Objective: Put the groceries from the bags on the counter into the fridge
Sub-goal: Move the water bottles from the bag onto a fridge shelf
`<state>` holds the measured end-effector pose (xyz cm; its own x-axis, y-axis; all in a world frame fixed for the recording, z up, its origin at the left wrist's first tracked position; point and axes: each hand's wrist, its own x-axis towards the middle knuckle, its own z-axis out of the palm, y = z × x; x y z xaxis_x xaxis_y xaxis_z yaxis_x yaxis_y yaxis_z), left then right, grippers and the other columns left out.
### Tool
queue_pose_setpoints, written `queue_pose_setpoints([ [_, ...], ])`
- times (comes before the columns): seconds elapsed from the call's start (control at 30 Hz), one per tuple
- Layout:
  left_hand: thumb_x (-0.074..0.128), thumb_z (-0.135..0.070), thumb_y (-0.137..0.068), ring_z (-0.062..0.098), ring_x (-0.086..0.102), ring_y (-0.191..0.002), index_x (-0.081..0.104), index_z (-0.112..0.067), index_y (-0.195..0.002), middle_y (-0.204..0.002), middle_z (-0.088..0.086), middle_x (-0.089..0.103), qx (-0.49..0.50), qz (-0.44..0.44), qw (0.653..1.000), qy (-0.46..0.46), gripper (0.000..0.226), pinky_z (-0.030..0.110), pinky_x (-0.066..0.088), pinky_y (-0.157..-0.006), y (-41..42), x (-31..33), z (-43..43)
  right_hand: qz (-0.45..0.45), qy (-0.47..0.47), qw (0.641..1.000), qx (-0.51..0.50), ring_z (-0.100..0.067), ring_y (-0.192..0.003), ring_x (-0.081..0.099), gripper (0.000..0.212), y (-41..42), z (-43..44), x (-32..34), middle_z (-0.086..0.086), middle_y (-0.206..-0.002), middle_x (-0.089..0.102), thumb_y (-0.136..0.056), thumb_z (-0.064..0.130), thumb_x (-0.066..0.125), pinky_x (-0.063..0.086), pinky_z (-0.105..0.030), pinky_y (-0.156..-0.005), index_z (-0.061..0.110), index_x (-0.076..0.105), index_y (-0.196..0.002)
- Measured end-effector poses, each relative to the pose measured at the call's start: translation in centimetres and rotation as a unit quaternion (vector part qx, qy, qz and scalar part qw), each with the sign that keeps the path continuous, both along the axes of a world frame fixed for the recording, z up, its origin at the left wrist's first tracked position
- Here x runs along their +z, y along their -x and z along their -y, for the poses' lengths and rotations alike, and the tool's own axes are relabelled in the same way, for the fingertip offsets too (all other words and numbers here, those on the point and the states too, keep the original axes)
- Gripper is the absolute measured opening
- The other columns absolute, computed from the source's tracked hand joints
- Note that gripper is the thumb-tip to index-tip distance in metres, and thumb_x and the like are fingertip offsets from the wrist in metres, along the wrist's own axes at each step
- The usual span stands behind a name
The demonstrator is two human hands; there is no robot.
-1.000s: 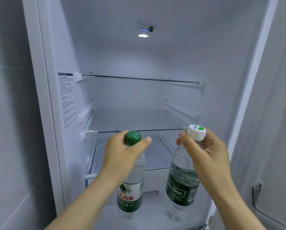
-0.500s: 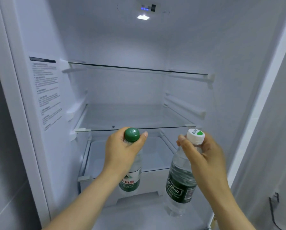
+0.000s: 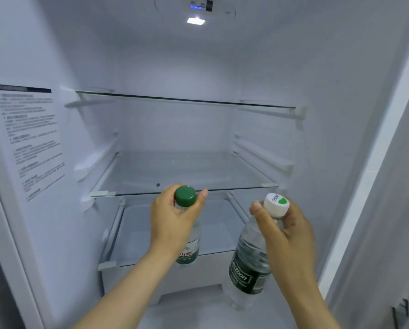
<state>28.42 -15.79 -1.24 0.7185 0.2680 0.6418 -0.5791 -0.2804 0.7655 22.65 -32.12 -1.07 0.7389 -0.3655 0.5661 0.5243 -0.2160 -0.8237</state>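
Observation:
I face an open fridge with white walls [image 3: 265,67]. My left hand [image 3: 172,222] grips the neck of a clear water bottle with a green cap [image 3: 185,195], held upright in front of the lower glass shelf [image 3: 179,176]. My right hand [image 3: 286,231] grips the neck of a second water bottle with a white cap and a dark green label [image 3: 248,269]; it hangs tilted, its base toward the lower left. Both bottles are in the air at the fridge opening, below the lower shelf's front edge.
An upper glass shelf [image 3: 184,99] spans the fridge. Under the lower shelf sits a white drawer [image 3: 165,233] with nothing visible in it. A printed label [image 3: 30,138] covers the left inner wall. The fridge door edge [image 3: 370,162] stands at the right.
The view has come closer to the fridge interior, and both hands with their bottles have moved forward toward the lower shelf. The grips are unchanged.

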Motion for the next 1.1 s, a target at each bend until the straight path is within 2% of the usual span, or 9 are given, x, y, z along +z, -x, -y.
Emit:
queue_pose_setpoints([
  [0.07, 0.078, -0.030, -0.076, 0.012, 0.046, -0.058, 0.058, -0.004, -0.067, -0.065, 0.013, 0.058, -0.019, -0.015, 0.999, -0.024, 0.035, 0.024, 0.038, -0.055, -0.3, 0.1, 0.0, 0.017, -0.020, 1.000, -0.007, -0.012, -0.071, 0.060, 0.009, -0.4, 0.0, 0.1, 0.000, -0.079, 0.068, -0.085, 0.024, 0.070, 0.047, -0.017, -0.065, 0.017, 0.065, -0.082],
  [0.13, 0.078, -0.032, -0.077, 0.020, 0.043, -0.060, 0.056, 0.000, -0.068, -0.067, 0.017, 0.054, -0.029, -0.020, 0.999, -0.042, 0.039, 0.028, 0.036, -0.055, -0.4, 0.2, -0.1, 0.040, -0.040, 0.998, -0.017, -0.004, -0.071, 0.061, 0.008, -0.8, -0.1, 0.3, 0.004, -0.079, 0.069, -0.084, 0.024, 0.070, 0.046, -0.010, -0.064, 0.018, 0.065, -0.083],
  [0.27, 0.076, -0.032, -0.077, 0.027, 0.045, -0.062, 0.056, 0.002, -0.068, -0.067, 0.020, 0.054, -0.026, -0.007, 0.999, -0.040, 0.041, 0.024, 0.034, -0.053, -0.4, 0.1, 0.0, 0.083, -0.047, 0.995, -0.040, 0.003, -0.073, 0.060, 0.025, -1.9, -0.4, 0.6, 0.014, -0.079, 0.068, -0.079, 0.036, 0.065, 0.044, -0.007, -0.066, 0.012, 0.065, -0.088],
  [0.37, 0.077, -0.029, -0.078, 0.027, 0.046, -0.062, 0.056, 0.003, -0.068, -0.066, 0.020, 0.055, -0.022, -0.003, 0.999, -0.038, 0.039, 0.023, 0.035, -0.053, -0.3, -0.1, 0.1, 0.111, -0.039, 0.991, -0.065, 0.005, -0.070, 0.058, 0.015, -3.4, -0.6, 0.2, 0.022, -0.075, 0.064, -0.086, 0.022, 0.068, 0.042, -0.006, -0.064, 0.008, 0.062, -0.087],
  [0.47, 0.077, -0.027, -0.078, 0.028, 0.047, -0.063, 0.057, 0.003, -0.068, -0.067, 0.020, 0.055, -0.017, -0.005, 0.999, -0.032, 0.038, 0.023, 0.036, -0.054, -0.3, -0.1, 0.1, 0.151, -0.040, 0.984, -0.085, 0.004, -0.073, 0.059, 0.007, -4.6, -1.0, -0.5, 0.024, -0.078, 0.063, -0.088, 0.018, 0.067, 0.043, -0.007, -0.068, 0.019, 0.060, -0.086],
  [0.57, 0.076, -0.025, -0.078, 0.028, 0.047, -0.063, 0.056, 0.004, -0.069, -0.067, 0.020, 0.055, -0.017, -0.003, 0.999, -0.027, 0.037, 0.025, 0.037, -0.054, -0.4, -0.1, 0.2, 0.181, -0.048, 0.978, -0.095, 0.002, -0.077, 0.061, 0.008, -5.8, -1.2, -1.5, 0.024, -0.083, 0.063, -0.088, 0.023, 0.065, 0.044, -0.009, -0.071, 0.027, 0.058, -0.089],
  [0.67, 0.076, -0.023, -0.079, 0.028, 0.048, -0.065, 0.057, 0.004, -0.069, -0.068, 0.020, 0.056, -0.015, -0.002, 1.000, -0.023, 0.035, 0.029, 0.039, -0.056, -0.3, -0.2, 0.3, 0.175, -0.047, 0.979, -0.089, 0.001, -0.079, 0.061, 0.005, -6.8, -1.3, -3.1, 0.022, -0.085, 0.064, -0.087, 0.031, 0.061, 0.045, -0.008, -0.072, 0.029, 0.058, -0.089],
  [0.97, 0.076, -0.019, -0.078, 0.023, 0.050, -0.063, 0.059, 0.000, -0.068, -0.065, 0.012, 0.057, -0.007, -0.011, 1.000, -0.008, 0.028, 0.023, 0.040, -0.056, -0.5, -0.4, 0.4, 0.152, -0.038, 0.986, -0.051, -0.001, -0.089, 0.064, 0.020, -7.8, -0.6, -5.2, 0.018, -0.094, 0.067, -0.086, 0.032, 0.060, 0.046, -0.008, -0.077, 0.015, 0.062, -0.097],
  [1.1, 0.076, -0.018, -0.078, 0.015, 0.049, -0.059, 0.060, -0.001, -0.068, -0.064, 0.007, 0.058, -0.008, -0.019, 1.000, 0.001, 0.026, 0.015, 0.040, -0.056, -0.7, -0.2, 0.5, 0.066, 0.008, 0.998, 0.004, -0.002, -0.106, 0.062, 0.029, -7.8, 0.1, -7.6, 0.019, -0.110, 0.067, -0.082, 0.039, 0.068, 0.049, -0.015, -0.087, 0.025, 0.064, -0.107],
])
